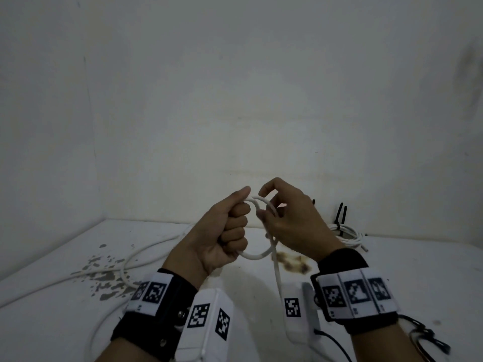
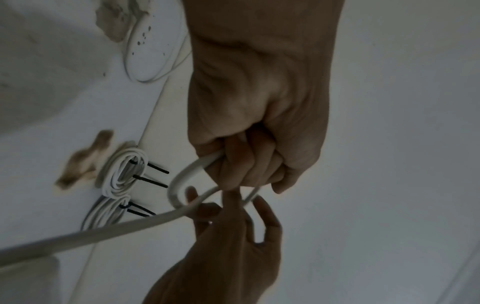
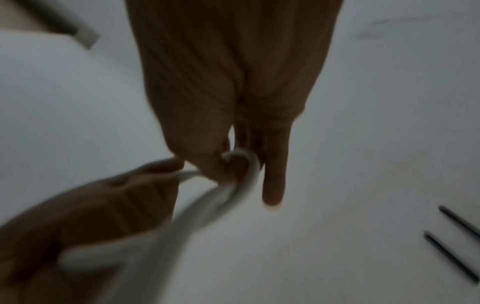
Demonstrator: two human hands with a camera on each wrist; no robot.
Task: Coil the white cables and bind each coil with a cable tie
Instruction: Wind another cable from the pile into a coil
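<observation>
A white cable [image 1: 254,255] is held up in a small loop between both hands above the white table [image 1: 392,270]. My left hand [image 1: 235,223] is closed in a fist round one side of the loop [image 2: 179,185], thumb on top. My right hand [image 1: 264,205] pinches the other side of the cable [image 3: 246,174] with thumb and fingers, one finger [image 3: 272,185] sticking out straight. The loose length of cable [image 1: 146,253] trails left across the table, and another stretch [image 1: 277,273] hangs toward me. Two finished coils [image 2: 122,170] [image 2: 106,211] with black ties lie at the back right [image 1: 345,233].
A wall [image 1: 235,100] stands right behind the table. Grey flaked patches [image 1: 104,275] mark the left of the tabletop and a brown stain [image 1: 295,262] lies under the right hand. Black tie tails [image 3: 451,257] stick up from the coils.
</observation>
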